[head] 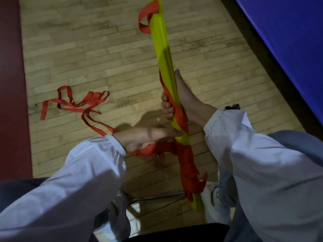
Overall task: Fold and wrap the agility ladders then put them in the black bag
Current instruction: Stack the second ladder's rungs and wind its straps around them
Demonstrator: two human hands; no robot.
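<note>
ok so way out left of the left hand [145, 138] there's a dark red strip [10, 84] along the edge of the wooden floor [70, 49]; the loose end of the red strap [75, 103] lies tangled on that floor, well to the left of the left hand, and trails in under its wrist; the left hand has its fingers curled round a bunched bit of strap, thumb stretched toward the bundle; can't tell if the thumb actually touches it.

the agility ladder [174, 119] sits right between the hands; its yellow rungs [162, 55] are stacked into one long tilted bundle, running from far past the right hand back down toward the person's legs; there's a loop of strap at the far end, and more strap wound thick round the near part, just below both hands.

the right hand [185, 105] is clamped round the bundle about midway; fingers wrapped over strap and rungs on the left side, thumb lying straight up along the rungs; the two hands are close, left one just below and left of the right; both arms in white sleeves.

a white shoe [215, 198] sits below the right hand, beside the bundle's near end; off to the right of the right hand there's a blue mat [288, 41] with a dark edge.
</note>
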